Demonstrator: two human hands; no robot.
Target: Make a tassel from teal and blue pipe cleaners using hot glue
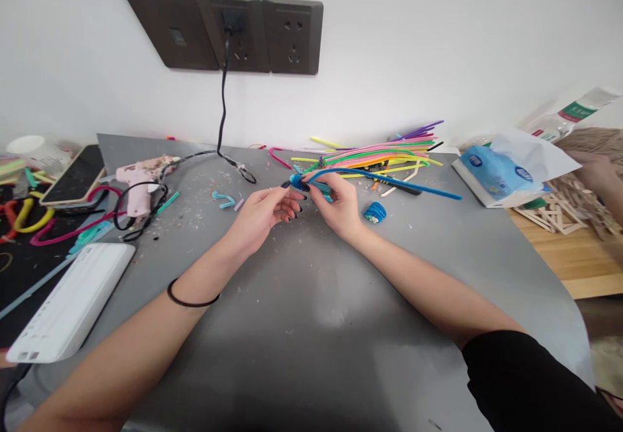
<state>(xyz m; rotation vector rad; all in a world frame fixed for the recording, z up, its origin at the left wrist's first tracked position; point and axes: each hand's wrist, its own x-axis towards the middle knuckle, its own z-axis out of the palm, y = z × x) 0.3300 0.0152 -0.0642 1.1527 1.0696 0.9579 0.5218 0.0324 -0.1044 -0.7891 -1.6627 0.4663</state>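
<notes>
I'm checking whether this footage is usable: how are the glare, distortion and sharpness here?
Head view: a pale glare patch on the grey mat, below the hands in the picture; head view: the leftmost wall plate looks stretched and skewed; head view: the blue pipe cleaner reads clearly in outline, while the far right edge looks smeared.
</notes>
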